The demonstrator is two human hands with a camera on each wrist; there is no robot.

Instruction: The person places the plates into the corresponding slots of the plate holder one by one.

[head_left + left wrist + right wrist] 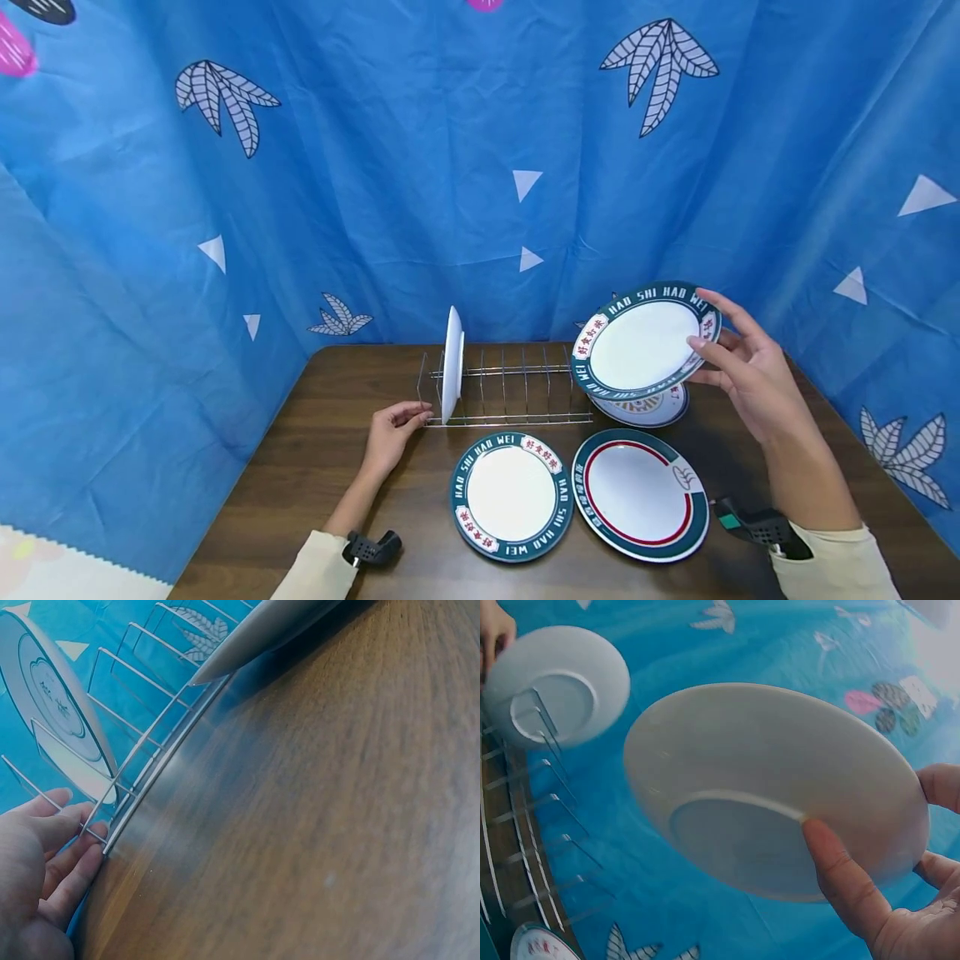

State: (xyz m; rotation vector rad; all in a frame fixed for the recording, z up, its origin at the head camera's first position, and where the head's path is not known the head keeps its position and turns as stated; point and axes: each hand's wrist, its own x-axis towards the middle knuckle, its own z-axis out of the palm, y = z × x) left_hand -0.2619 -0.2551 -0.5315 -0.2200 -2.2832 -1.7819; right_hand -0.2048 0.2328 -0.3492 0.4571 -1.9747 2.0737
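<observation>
At the front left corner of the wire dish rack [517,419], my left hand [392,433] pinches the end wire, as the left wrist view also shows [56,862]. A white plate [453,367] stands on edge in the rack's left part. My right hand [750,367] grips the right rim of a green-rimmed plate [641,346], thumb on one face and fingers behind. This plate is tilted in the air near the rack's right end; its plain white underside [742,757] faces the right wrist camera.
On the brown table [337,392] lie a second green-rimmed plate [513,497] and a plate with a red inner ring [640,496]. Partly hidden under the held plate is a patterned plate [663,410]. A blue curtain [450,208] hangs behind the table.
</observation>
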